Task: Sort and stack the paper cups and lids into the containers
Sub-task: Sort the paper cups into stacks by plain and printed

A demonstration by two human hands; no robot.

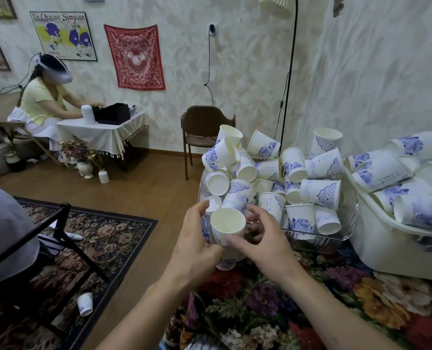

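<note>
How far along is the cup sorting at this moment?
Early. Done: several cups nested into one stack. In hand: left hand and right hand both hold that stack. Left: loose cups heaped in the clear tray and white bin; no lids visible.

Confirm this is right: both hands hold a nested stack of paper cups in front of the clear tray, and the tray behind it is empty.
Not quite. In the head view, both the left hand and right hand hold the cup stack, but the clear tray is heaped with loose cups, not empty.

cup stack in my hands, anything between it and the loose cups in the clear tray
Nothing visible. The cup stack, held by the left hand and right hand, sits right at the near edge of the clear tray.
</note>
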